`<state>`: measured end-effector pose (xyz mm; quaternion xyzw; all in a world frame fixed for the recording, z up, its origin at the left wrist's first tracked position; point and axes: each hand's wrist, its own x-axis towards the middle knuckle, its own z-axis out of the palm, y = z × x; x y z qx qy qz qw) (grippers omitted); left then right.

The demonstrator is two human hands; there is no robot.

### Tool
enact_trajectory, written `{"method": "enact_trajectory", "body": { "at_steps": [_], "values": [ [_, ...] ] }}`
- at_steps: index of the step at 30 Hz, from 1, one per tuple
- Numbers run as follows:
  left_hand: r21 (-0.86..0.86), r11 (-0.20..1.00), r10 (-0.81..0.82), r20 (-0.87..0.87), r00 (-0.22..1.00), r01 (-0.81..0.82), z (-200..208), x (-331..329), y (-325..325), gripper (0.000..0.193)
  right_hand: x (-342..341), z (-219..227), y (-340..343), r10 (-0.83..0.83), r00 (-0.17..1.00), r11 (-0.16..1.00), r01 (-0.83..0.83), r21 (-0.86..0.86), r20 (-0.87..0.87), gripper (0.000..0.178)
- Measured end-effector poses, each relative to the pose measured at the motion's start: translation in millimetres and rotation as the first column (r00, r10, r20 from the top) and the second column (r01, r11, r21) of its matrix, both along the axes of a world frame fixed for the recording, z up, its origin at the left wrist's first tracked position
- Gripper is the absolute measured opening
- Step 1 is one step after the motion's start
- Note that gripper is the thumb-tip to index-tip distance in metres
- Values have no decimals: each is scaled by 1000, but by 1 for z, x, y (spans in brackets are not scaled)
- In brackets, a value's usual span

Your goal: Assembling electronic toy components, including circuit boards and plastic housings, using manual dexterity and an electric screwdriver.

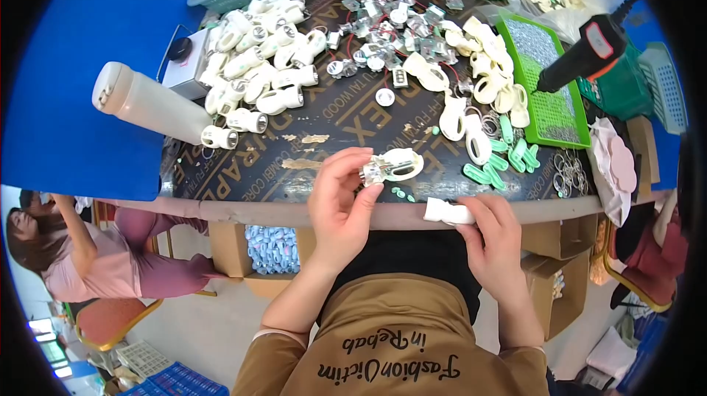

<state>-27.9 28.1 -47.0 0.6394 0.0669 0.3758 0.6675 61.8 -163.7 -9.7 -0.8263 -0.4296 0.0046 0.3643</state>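
Our L hand (340,201) pinches silver insert (373,171) + open shell (417,163), R hand (495,237) grips white piece (440,211); we'd best use light pressure w/o tilting.

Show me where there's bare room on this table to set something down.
The widest bare patch of table lies between the white bottle, the white flashlights and the left hand. A smaller one sits between the shell in that hand and the green clips, with tiny green bits nearby. The back is crowded with metal parts, the right with the green tray.
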Motion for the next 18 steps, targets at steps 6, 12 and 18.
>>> {"method": "enact_trajectory", "body": {
  "at_steps": [6, 12, 18],
  "values": [
    [-1, 1000, 12, 5, 1000, -12, -4, -7, 2, 34, 10, 7, 8, 139, 989, 982, -131, -134, 50, 31],
    [-67, 997, -31, 5, 999, 32, 1, -5, 1, 37, 23, 23, 24, 89, 995, 987, -93, 131, 34, 30],
    [-131, 989, -69, -15, 998, 66, 2, -6, 0, 39, 35, 31, 67, 186, 961, 960, -223, 172, 203, 24]
  ]
}}
